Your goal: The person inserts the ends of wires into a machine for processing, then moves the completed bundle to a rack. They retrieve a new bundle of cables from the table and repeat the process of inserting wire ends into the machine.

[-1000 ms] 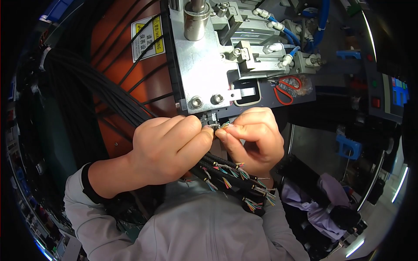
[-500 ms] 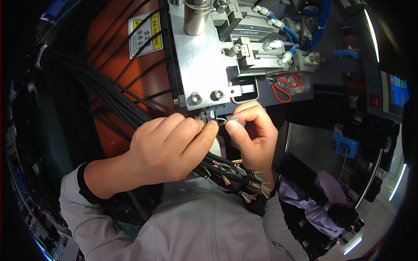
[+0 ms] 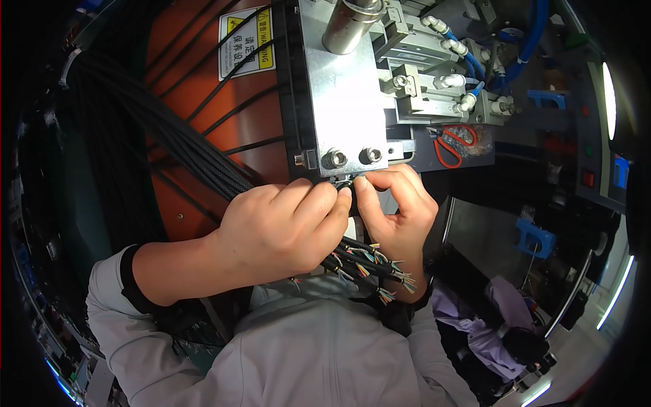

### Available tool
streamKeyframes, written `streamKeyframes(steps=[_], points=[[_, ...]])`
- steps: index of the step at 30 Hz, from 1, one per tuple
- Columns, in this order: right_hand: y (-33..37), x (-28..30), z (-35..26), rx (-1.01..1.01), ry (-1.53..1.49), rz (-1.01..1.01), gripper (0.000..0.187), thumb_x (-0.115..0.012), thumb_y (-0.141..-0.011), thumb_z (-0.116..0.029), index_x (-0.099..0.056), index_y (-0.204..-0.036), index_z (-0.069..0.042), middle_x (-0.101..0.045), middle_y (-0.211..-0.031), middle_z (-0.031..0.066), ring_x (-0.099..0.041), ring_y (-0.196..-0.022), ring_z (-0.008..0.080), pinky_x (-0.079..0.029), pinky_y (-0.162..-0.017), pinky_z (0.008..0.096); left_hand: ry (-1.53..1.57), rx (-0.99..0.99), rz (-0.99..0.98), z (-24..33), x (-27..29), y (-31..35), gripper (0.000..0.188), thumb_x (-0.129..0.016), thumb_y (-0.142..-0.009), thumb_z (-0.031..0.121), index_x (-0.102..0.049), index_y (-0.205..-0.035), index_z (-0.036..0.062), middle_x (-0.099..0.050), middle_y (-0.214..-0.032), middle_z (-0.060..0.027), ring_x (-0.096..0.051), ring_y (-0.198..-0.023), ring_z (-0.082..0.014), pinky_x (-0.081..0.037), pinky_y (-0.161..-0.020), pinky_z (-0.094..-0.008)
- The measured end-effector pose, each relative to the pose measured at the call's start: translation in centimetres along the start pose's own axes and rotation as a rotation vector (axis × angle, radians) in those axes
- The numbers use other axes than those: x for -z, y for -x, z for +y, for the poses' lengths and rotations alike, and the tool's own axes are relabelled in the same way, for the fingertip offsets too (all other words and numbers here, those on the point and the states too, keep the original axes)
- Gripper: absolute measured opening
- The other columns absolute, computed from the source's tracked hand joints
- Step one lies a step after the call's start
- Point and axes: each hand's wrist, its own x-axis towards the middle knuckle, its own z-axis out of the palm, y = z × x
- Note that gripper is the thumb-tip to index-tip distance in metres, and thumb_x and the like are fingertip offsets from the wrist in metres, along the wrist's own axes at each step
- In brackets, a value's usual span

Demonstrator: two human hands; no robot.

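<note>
Black cable end [image 3: 348, 182] lies at near edge of the silver plate [image 3: 346, 112]; your left hand [image 3: 285, 227] and right hand [image 3: 397, 207] both pinch it, equally near, from opposite sides; its long axis I cannot tell.

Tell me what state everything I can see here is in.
Left hand: pinched closed, hold partly hidden.
Right hand: thumb and forefinger pinched, hold unclear.
Near cable ends: splayed into coloured wires.
Long black cables: gathered by a pale band.
Metal plate: bolts seated.
Red-handled tool: lying unheld.
Blue tube: joined to a white fitting.
Label: partly covered.
Purple cloth: crumpled.
</note>
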Motion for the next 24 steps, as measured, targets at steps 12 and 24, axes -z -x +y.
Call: streamKeyframes(steps=[12, 24], points=[[0.2, -0.6, 0.6, 0.041, -0.006, 0.004, 0.011, -0.064, -0.067, 0.004, -0.055, -0.068, -0.001, -0.051, -0.064, 0.0077, -0.049, -0.059, 0.0217, -0.040, -0.055, 0.0304, -0.103, 0.055, -0.097, 0.6, 0.6, -0.5, 0.004, -0.059, -0.070, 0.011, -0.058, -0.072, 0.0071, -0.037, -0.064, 0.0025, -0.042, -0.053, -0.0063, -0.028, -0.041, -0.0201], [1.6, -1.2, 1.8, -0.511, -0.551, -0.062, 0.008, -0.061, -0.081, -0.002, -0.054, -0.077, 0.000, -0.054, -0.074, 0.0029, -0.047, -0.065, 0.0078, -0.038, -0.058, 0.0228, -0.011, 0.057, -0.009, 0.0, 0.0, -0.6, 0.014, -0.059, -0.070, 0.010, -0.062, -0.083, 0.0040, -0.042, -0.066, 0.0013, -0.047, -0.056, -0.0080, -0.031, -0.045, -0.0216]])
